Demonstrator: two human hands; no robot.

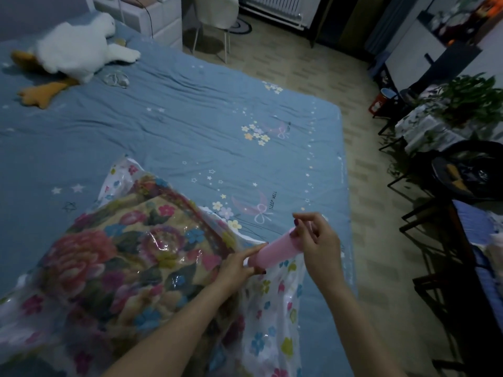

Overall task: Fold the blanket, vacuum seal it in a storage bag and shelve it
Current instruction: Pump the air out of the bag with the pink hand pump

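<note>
**Blanket bagged, air still to be drawn**

Folded floral blanket (114,248) is seen inside the clear flower-printed storage bag (272,308) on the blue bed (190,118). Pink cylindrical hand pump (275,251) is gripped by left hand (236,270); its handle, apparently, is pinched by right hand (318,240). Sealing and shelving remain.

Storage bag (272,317) cut by bottom edge; pink pump (275,250) lower end hidden, perhaps behind left-hand fingers (245,263).
</note>
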